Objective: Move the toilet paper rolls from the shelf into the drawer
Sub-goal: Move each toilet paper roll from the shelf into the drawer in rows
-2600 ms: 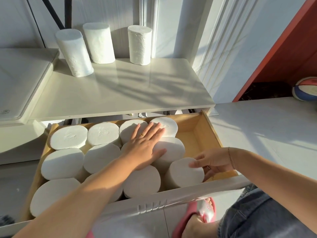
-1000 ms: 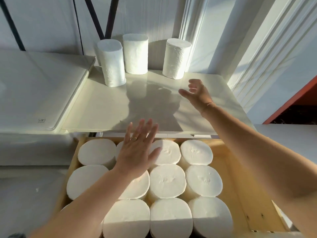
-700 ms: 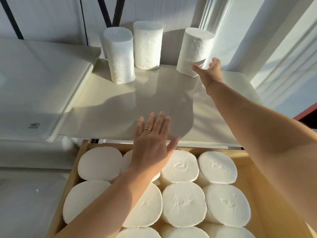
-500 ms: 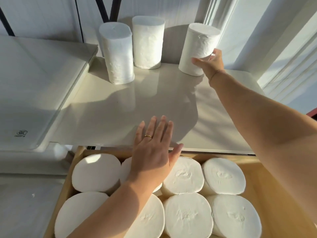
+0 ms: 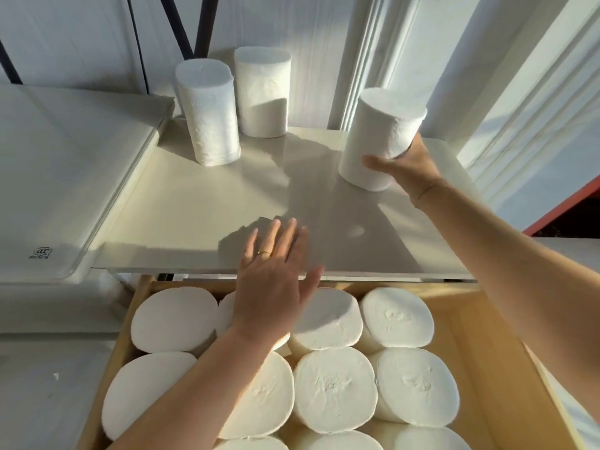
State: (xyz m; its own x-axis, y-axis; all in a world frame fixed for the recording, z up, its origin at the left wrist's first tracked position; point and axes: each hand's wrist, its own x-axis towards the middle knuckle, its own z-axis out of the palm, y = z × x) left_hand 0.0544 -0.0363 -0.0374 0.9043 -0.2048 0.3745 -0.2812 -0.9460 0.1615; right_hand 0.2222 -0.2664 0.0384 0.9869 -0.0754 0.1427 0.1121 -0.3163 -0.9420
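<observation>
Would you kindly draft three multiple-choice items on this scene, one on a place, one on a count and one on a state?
1. Where does the right hand grip?
A. The right-most roll on the shelf
B. A roll in the drawer
C. The drawer's front edge

2. How many rolls are on or just above the shelf?
A. One
B. Three
C. Five

3. How is the left hand posed?
A. Clenched in a fist
B. Wrapped around a roll
C. Flat, fingers spread

Answers: 1 A, its fingers wrap the tilted roll. 2 B, the left roll, back roll and tilted roll. 3 C, the palm lies open over the rolls in the drawer.
</observation>
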